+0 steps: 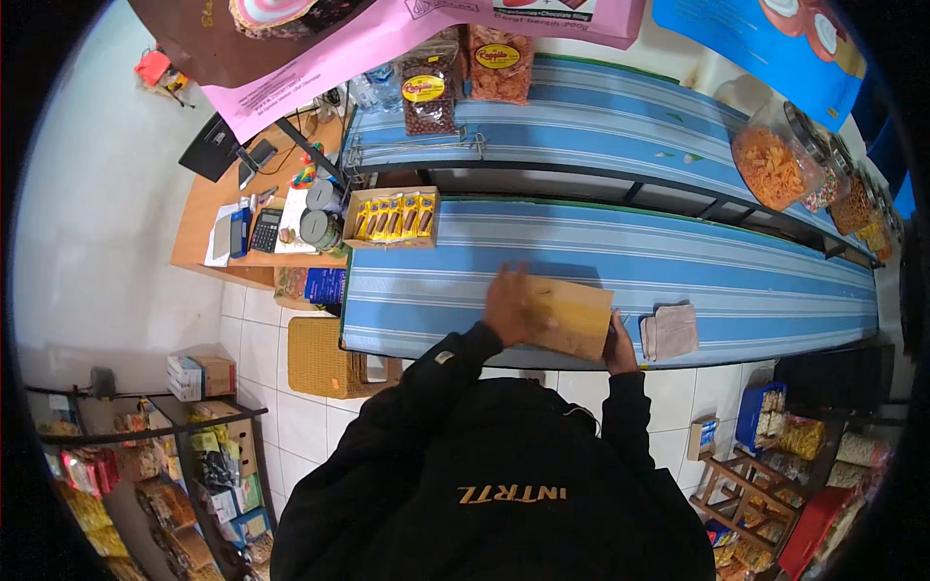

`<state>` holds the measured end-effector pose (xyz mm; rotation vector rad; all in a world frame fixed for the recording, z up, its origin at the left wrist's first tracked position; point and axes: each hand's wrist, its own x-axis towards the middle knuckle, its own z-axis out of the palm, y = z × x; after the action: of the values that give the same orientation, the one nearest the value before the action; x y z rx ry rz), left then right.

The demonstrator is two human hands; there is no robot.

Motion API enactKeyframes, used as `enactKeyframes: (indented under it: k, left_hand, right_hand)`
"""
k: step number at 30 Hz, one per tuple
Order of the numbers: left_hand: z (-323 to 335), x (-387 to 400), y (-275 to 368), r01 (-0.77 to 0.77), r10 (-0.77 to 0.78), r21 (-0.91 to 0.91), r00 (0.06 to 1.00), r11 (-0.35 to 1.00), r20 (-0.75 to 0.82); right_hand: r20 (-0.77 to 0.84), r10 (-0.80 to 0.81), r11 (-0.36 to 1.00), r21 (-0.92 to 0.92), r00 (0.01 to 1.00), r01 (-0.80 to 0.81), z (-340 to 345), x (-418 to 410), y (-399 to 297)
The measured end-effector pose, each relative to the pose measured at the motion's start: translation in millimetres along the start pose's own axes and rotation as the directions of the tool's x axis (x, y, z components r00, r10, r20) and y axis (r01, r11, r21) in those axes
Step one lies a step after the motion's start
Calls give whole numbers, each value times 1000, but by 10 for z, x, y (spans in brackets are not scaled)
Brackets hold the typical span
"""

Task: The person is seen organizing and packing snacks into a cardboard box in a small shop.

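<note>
A brown cardboard box (574,319), tilted and a little blurred, is between my two hands over the front part of a table with a blue striped cover (726,276). My left hand (506,303) is at the box's left end, blurred, with its fingers pointing up; whether it grips the cardboard cannot be told. My right hand (620,345) holds the box's right edge near its lower corner. To the right of that hand lies a folded greyish-pink cloth (669,332). An open carton of yellow-wrapped snack bars (392,218) sits at the table's back left.
Behind the table, a raised shelf (581,131) bears snack bags (429,94), metal hooks (414,147) and snack jars (777,160). A wooden desk (200,218) with a calculator (267,230) adjoins at left. A woven stool (316,356) is at front left. Large packets (770,51) hang overhead.
</note>
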<state>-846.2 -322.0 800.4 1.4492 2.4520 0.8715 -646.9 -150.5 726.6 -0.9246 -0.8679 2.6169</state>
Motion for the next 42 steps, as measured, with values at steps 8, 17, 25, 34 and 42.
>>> enactKeyframes:
  k: [8, 17, 25, 34, 42]
  left_hand:
    - [148, -545, -717, 517, -411, -742, 842, 427, 351]
    - [-201, -901, -1197, 597, -473, -795, 734, 106, 488]
    - [-818, -1557, -1768, 275, -429, -959, 859, -74, 280]
    - [-1572, -1793, -1928, 468, -673, -850, 712, 241, 201]
    - [-1364, -1946, -2484, 523, -745, -824, 635, 219, 205]
  right_hand:
    - [-101, -76, 993, -100, 992, 66, 201, 100, 185]
    - [199, -74, 955, -269, 977, 127, 1728, -98, -104]
    - [486, 69, 591, -723, 871, 357, 3001, 238, 1114]
    - [592, 360, 568, -752, 721, 334, 3224, 411, 1683]
    - [133, 93, 573, -818, 987, 57, 2247, 568, 1249]
